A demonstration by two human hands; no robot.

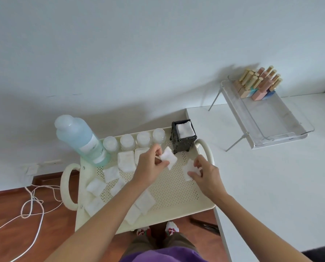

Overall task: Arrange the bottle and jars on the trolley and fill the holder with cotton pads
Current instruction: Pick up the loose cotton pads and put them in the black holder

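Cotton pads pinched in our left hand [152, 163] and right hand [202, 172] above the trolley [176, 203], near the part-filled holder [183, 138] at its far right corner; a crooked push could tip it.

Looks like a room in a home set up as a beauty or nail corner: a cream trolley [176, 197] is parked against a plain white wall, loaded with a big bottle [82, 140] of pale blue liquid, small jars [135, 141] and cotton pads [126, 161]. Nail polish bottles [260, 82] are lined up on a clear rack [282, 127] on the white bench [271, 186]. Wood flooring [6, 208] and loose white cables [33, 203] by a wall socket can be seen too.
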